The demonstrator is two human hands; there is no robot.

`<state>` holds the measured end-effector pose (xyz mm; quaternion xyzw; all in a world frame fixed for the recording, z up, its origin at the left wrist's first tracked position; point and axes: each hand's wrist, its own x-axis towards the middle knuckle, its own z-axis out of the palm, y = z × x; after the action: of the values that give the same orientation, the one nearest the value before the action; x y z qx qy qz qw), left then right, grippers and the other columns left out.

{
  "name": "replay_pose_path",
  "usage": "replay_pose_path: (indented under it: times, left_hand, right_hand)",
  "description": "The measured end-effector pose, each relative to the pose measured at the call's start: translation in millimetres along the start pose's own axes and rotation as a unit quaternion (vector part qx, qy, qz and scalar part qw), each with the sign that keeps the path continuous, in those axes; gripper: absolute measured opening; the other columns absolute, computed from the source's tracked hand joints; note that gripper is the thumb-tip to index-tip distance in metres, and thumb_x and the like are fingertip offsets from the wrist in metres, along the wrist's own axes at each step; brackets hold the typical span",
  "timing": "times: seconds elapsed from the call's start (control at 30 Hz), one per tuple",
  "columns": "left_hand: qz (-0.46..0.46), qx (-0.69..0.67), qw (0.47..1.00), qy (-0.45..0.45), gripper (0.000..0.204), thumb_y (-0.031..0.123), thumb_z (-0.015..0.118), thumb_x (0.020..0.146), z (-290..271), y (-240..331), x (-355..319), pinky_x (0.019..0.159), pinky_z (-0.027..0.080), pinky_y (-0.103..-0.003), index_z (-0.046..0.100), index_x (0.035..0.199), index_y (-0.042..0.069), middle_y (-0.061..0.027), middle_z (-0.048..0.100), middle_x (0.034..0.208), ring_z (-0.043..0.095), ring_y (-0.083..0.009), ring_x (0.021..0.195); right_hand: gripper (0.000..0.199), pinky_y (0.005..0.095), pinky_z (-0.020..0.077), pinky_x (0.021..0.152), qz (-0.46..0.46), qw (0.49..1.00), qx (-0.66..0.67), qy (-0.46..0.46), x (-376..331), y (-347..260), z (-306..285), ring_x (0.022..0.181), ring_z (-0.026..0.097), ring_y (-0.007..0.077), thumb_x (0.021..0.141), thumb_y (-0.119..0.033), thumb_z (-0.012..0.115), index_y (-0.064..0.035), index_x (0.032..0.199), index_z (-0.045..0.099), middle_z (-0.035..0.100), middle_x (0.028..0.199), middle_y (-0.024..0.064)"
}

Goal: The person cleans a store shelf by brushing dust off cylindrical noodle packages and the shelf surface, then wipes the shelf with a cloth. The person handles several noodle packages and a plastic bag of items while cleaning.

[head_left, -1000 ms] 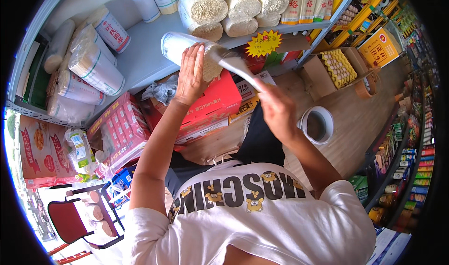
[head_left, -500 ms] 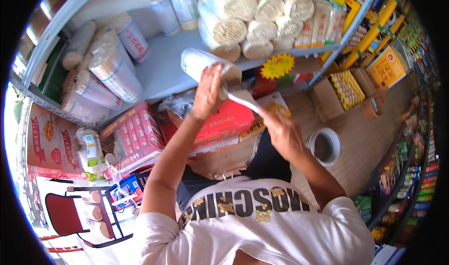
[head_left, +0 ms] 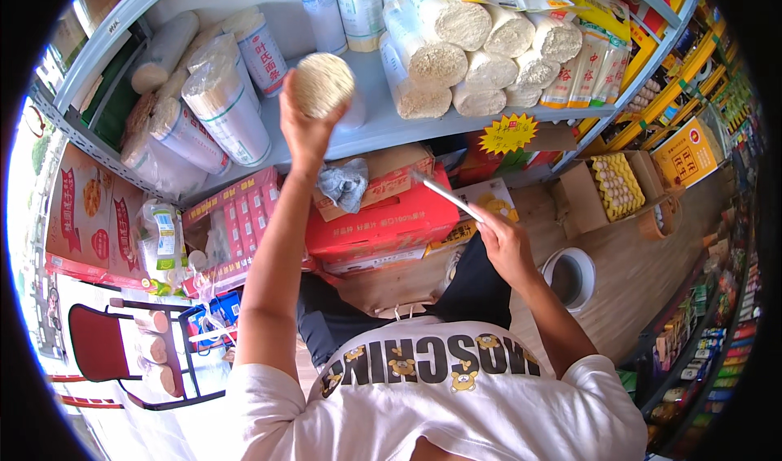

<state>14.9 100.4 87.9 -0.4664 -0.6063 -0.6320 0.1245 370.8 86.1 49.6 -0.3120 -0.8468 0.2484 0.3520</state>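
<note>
A cylindrical pack of dried noodles (head_left: 326,85) is in my left hand (head_left: 306,127). Its pale round end faces me, and my fingers wrap its side above the shelf's front edge. Lower and to the right, my right hand (head_left: 505,245) is closed around the handle of a white-handled brush (head_left: 446,190). The brush's dark tip points up and left over a red carton (head_left: 375,231), apart from the noodles. More noodle packs (head_left: 224,111) lean together on the left of the blue-grey shelf (head_left: 365,138). A pile of noodle rolls (head_left: 456,58) lies at its right, ends outward.
A crumpled grey-blue cloth (head_left: 344,184) rests on the cartons below the shelf. On the floor at right stand a bucket (head_left: 568,277) and an open carton with a yellow egg tray (head_left: 617,187). Pink boxes (head_left: 236,217) and a red chair (head_left: 98,340) are at left.
My left hand has carried the noodle pack left and turned its end toward me. The brush has come away from that end and moved lower, still in my right hand.
</note>
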Motion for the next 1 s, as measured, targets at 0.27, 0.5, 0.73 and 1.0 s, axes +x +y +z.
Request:
replay_pose_path:
  times: [0.27,0.5,0.73,1.0]
  left_hand:
    - [-0.087,-0.033,0.992,0.09,0.081,0.02,0.086,0.066,-34.4,-34.7,28.1,0.096,0.043,-0.031,0.044,0.133,-0.001,-0.014,0.055,0.122,0.054,-0.0209,0.11]
    - [-0.09,-0.041,0.99,0.097,0.081,0.015,0.085,0.067,-54.7,-33.4,25.2,0.097,0.041,-0.033,0.043,0.134,0.002,-0.0132,0.052,0.125,0.052,-0.0226,0.112]
    - [-0.044,0.07,0.995,0.058,0.092,0.011,0.085,0.06,-67.9,-30.3,10.2,0.102,0.036,-0.04,0.039,0.139,0.006,-0.0148,0.048,0.125,0.047,-0.0311,0.118]
    - [-0.043,0.123,0.991,0.002,0.097,0.014,0.086,0.058,-79.1,-16.3,11.5,0.101,0.039,-0.042,0.036,0.14,0.006,-0.0166,0.046,0.127,0.047,-0.0339,0.118]
  right_hand:
    - [0.026,0.0311,0.0507,0.065,-0.054,0.996,0.042,0.057,107.4,15.5,64.9,0.075,0.067,0.0265,0.088,0.0,0.059,-0.0009,0.113,0.062,0.067,0.089,0.0173]
    - [0.026,0.045,0.0497,0.068,-0.001,0.997,0.071,0.04,246.1,20.4,185.0,0.079,0.064,0.0376,0.086,-0.009,0.057,-0.0077,0.112,0.063,0.066,0.087,0.0195]
    - [0.026,0.0494,0.0492,0.072,-0.05,0.995,-0.043,0.075,384.3,14.8,299.1,0.085,0.063,0.0404,0.089,-0.009,0.048,-0.0056,0.11,0.063,0.065,0.086,0.0227]
    - [0.02,0.0474,0.0529,0.074,-0.077,0.974,-0.205,-0.05,462.1,1.1,352.8,0.085,0.067,0.0365,0.086,-0.009,0.051,-0.0026,0.096,0.067,0.069,0.084,0.0174]
